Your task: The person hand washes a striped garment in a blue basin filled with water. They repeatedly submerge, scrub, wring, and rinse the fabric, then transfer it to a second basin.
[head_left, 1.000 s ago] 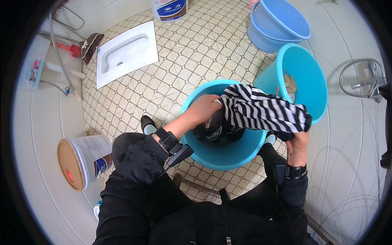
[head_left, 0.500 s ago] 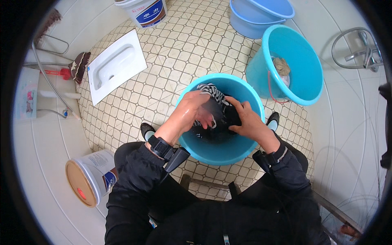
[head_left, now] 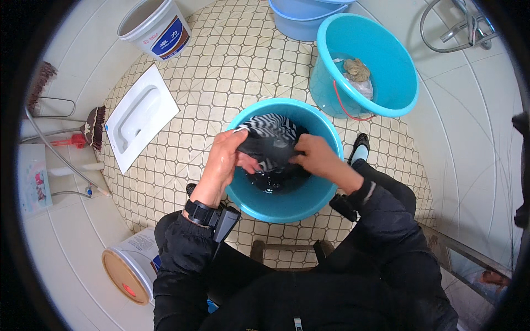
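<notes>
A wet cloth garment [head_left: 270, 126] with black-and-white stripes and a plain dark part is stretched between my hands over a turquoise tub [head_left: 276, 212]. My left hand [head_left: 223, 157] grips its left edge, the thumb on top and the fingers underneath. On the other side my right hand [head_left: 316, 157] is closed, pinching the dark part. Below, dark water or dark cloth [head_left: 276, 185] fills the tub's bottom; which of the two I cannot tell.
Right of the tub stands a tall turquoise bucket [head_left: 367, 105] holding tan and pale cloths [head_left: 357, 71]. Blue buckets [head_left: 301, 25] and a white pail [head_left: 157, 38] stand farther back. A squat toilet [head_left: 141, 118] lies at left, a lidded pail [head_left: 130, 270] near my left leg.
My right hand has changed from spread fingers to a closed grip. The garment is now spread wider, showing more stripes and dark cloth. The view has shifted slightly.
</notes>
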A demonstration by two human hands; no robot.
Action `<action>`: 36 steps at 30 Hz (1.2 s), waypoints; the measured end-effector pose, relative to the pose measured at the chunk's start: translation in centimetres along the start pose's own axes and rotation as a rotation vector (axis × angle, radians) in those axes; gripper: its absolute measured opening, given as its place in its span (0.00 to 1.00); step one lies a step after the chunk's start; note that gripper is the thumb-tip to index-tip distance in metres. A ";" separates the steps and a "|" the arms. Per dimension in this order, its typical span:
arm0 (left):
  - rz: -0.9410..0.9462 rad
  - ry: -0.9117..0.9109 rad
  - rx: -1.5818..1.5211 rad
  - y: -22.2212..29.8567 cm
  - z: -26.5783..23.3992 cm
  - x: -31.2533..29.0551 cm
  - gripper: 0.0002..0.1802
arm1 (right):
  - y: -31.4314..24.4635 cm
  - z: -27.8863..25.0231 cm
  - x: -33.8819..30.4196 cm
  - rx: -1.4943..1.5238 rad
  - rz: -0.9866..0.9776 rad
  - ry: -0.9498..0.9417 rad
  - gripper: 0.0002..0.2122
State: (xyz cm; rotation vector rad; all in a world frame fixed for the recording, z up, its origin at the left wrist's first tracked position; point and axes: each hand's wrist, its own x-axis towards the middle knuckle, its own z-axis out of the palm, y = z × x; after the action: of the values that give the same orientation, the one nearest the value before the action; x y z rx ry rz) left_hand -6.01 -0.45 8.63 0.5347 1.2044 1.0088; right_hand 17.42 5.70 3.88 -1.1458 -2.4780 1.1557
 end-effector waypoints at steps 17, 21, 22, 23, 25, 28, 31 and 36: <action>0.672 -0.138 0.687 -1.7 2.3 1.0 0.23 | -5.0 -5.9 -0.1 1.228 0.143 -0.234 0.09; 0.469 -0.143 0.738 -1.4 2.5 0.4 0.14 | -4.3 -4.8 0.9 0.704 0.042 -0.079 0.08; 0.385 -0.077 0.836 -1.2 2.2 0.5 0.11 | -4.2 -4.5 1.1 0.677 0.014 -0.067 0.07; 0.326 -0.027 0.565 -1.1 2.0 0.4 0.04 | -3.9 -4.1 1.2 0.640 0.013 -0.047 0.06; 0.364 -0.035 0.372 -0.7 1.3 0.4 0.04 | -3.2 -3.3 1.4 0.567 0.032 -0.036 0.07; 0.390 -0.084 0.171 -0.5 0.8 0.0 0.07 | -1.9 -1.8 1.5 0.428 0.043 -0.056 0.13; 0.357 -0.103 0.032 -0.3 0.9 -0.4 0.12 | -0.8 0.8 1.4 0.268 0.028 -0.124 0.25; 0.300 -0.158 -0.167 0.0 0.6 -0.6 0.17 | -0.3 4.5 1.4 0.237 0.030 -0.163 0.17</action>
State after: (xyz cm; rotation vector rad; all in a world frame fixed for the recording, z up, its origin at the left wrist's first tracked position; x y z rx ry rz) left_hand -5.46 -0.87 9.13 0.6627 0.9064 1.2835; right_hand 14.23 3.93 0.82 -1.0648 -2.3602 1.5593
